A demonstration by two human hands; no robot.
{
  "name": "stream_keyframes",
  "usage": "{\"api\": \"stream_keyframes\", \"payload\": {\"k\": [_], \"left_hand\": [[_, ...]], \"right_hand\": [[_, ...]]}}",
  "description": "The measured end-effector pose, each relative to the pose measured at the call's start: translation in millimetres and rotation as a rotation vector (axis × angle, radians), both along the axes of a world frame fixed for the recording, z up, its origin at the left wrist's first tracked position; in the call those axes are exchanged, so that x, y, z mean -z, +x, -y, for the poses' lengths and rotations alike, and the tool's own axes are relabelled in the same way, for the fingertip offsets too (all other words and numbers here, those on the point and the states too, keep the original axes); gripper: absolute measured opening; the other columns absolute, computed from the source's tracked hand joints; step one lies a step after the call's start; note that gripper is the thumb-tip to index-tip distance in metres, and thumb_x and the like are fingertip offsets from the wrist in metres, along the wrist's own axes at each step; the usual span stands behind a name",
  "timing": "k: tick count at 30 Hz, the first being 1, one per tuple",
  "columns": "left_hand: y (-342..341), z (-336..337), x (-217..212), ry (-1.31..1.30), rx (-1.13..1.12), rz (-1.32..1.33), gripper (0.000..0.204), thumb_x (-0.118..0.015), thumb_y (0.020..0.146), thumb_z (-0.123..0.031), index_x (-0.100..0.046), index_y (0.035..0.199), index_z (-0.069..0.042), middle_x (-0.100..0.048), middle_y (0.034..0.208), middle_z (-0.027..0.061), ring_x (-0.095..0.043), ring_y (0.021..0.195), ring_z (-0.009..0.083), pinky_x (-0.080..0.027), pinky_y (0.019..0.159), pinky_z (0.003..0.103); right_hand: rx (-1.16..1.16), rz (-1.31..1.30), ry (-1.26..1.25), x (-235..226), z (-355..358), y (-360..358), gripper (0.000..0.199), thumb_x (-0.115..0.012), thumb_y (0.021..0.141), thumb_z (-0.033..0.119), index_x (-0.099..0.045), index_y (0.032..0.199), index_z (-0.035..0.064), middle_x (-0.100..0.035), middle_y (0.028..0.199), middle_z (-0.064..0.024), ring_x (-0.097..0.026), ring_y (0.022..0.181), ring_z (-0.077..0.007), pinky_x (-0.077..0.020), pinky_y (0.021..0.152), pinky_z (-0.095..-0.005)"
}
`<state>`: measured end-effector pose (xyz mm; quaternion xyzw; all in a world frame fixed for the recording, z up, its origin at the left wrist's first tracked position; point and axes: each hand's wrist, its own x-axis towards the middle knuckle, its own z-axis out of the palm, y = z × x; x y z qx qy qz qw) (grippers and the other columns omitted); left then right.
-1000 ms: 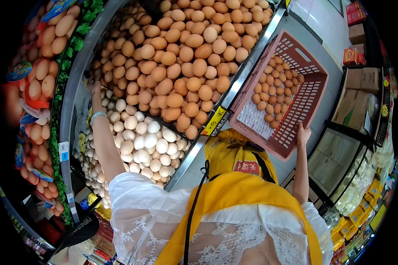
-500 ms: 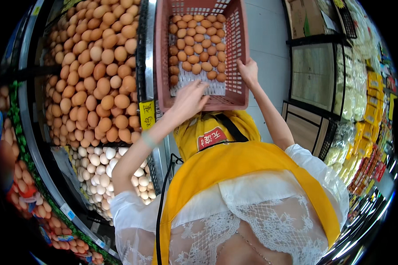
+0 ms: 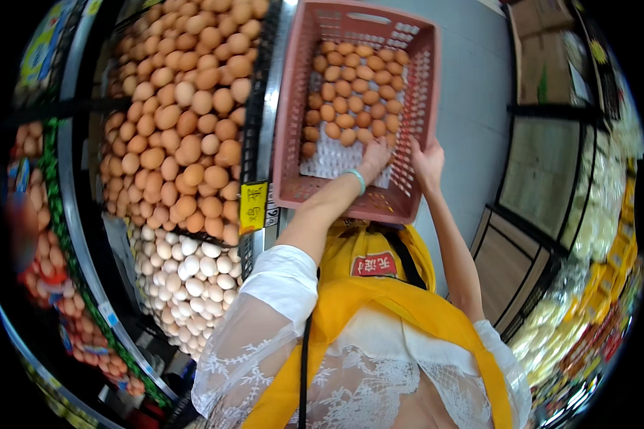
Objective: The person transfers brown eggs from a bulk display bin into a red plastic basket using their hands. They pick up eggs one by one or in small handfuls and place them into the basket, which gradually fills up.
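A pink plastic crate (image 3: pixel 288 121) with slotted walls has a bottom covered by a white liner (image 3: pixel 322 159). Rows of brown eggs (image 3: pixel 347 89) lie on that liner, mostly toward the far end. My left hand (image 3: pixel 378 156) reaches inside, a green band on its wrist. Its fingers bend down at the nearest eggs on the right side. Whatever they hold, if anything, is hidden behind the hand. With my right hand (image 3: pixel 427 164) I grip the crate's right wall near its front corner.
On the left, a display bin is heaped with brown eggs (image 3: pixel 186 107); paler eggs (image 3: pixel 186 268) fill a nearer section. A yellow price sign (image 3: pixel 252 207) hangs on the bin's edge. Grey floor (image 3: pixel 472 143) runs right of the crate, up to a dark-framed shelf (image 3: pixel 544 171) with packaged goods beyond.
My left hand has moved from above the crate's near left part to the eggs at its right side. The whole view has shifted; my right hand still grips the crate wall.
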<state>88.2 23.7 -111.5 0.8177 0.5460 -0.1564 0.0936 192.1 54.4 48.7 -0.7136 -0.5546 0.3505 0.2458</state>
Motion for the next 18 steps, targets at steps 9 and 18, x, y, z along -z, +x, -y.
{"api": "stream_keyframes", "payload": {"k": [9, 18], "left_hand": [[-39.1, 12.6, -90.7, -0.187, -0.572, 0.612, 0.061, -0.081, 0.055, -0.02, -0.053, 0.108, -0.009, -0.057, 0.1, 0.0155, -0.061, 0.094, 0.031, -0.05, 0.075, 0.04], [-218.0, 134.3, -313.9, 0.536, -1.084, 1.398, 0.045, -0.072, 0.06, -0.006, -0.053, 0.101, -0.005, -0.056, 0.092, 0.0047, -0.055, 0.073, 0.0133, -0.047, 0.063, 0.026]], "right_hand": [[-0.088, -0.119, 0.072, 8.5, -2.8, 7.0, 0.028, -0.063, 0.08, 0.015, -0.062, 0.1, -0.0044, -0.068, 0.087, -0.0156, -0.065, 0.081, -0.0237, -0.0485, 0.075, -0.0349], [-0.108, -0.12, 0.035, 13.4, -7.4, 10.8, 0.024, -0.061, 0.083, 0.013, -0.062, 0.098, -0.007, -0.066, 0.078, -0.0079, -0.058, 0.065, -0.0147, -0.0479, 0.061, -0.0308]]}}
